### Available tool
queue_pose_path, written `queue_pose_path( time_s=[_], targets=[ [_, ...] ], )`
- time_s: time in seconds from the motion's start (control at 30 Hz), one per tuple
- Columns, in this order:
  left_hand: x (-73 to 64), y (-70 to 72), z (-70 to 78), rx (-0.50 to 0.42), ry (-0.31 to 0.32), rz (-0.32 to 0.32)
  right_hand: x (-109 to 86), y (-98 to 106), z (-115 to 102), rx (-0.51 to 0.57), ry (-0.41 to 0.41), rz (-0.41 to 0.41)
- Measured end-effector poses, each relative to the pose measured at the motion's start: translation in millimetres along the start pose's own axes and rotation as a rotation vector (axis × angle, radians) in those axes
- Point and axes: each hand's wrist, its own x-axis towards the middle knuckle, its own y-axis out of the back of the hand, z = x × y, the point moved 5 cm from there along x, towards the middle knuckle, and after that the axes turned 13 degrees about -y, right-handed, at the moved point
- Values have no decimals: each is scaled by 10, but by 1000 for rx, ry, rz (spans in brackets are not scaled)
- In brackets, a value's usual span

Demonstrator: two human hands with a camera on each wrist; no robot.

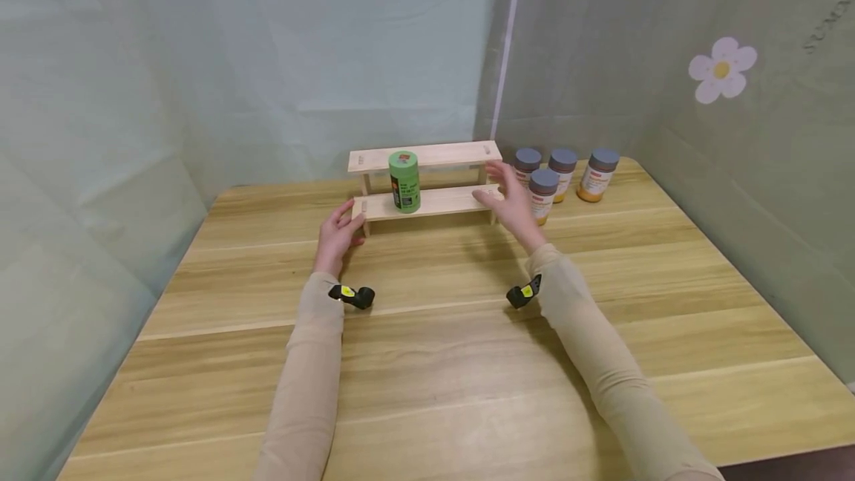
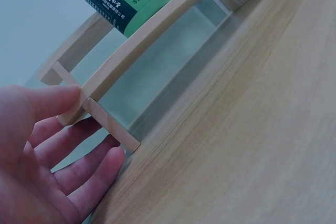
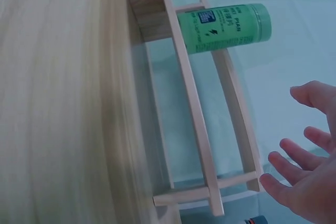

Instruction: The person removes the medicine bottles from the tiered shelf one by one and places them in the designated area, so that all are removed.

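Note:
A two-tier wooden rack (image 1: pixel 444 201) stands toward the back of the table. On its lower tier, left of the middle, a green bottle (image 1: pixel 404 184) stands upright, its printed label also seen in the left wrist view. My left hand (image 1: pixel 336 238) holds the left end of the lower tier; in the left wrist view the thumb (image 2: pixel 55 100) lies on that end with the other fingers beneath it. Over the rack's right end, my right hand (image 1: pixel 513 205) has its fingers spread and holds nothing. The right wrist view shows those fingers (image 3: pixel 294 156) apart from the wood.
Several white and orange jars with grey lids stand right of the rack, the nearest jar (image 1: pixel 542 197) beside my right hand and the farthest jar (image 1: pixel 597 175) near the table's back right corner. A grey curtain (image 1: pixel 320 43) hangs behind the wooden table (image 1: pixel 427 362).

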Motion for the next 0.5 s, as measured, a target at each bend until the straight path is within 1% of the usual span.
queue_pose_path(
  time_s=[0.17,0.4,0.5],
  targets=[
    [16,5,-25,13,-22,8,11,-125,8,-44,-4,-49],
    [0,8,-19,6,-16,6,18,-293,-38,-85,4,-106],
    [3,1,-14,3,-16,5,23,-346,-60,-92,4,-114]
  ],
)
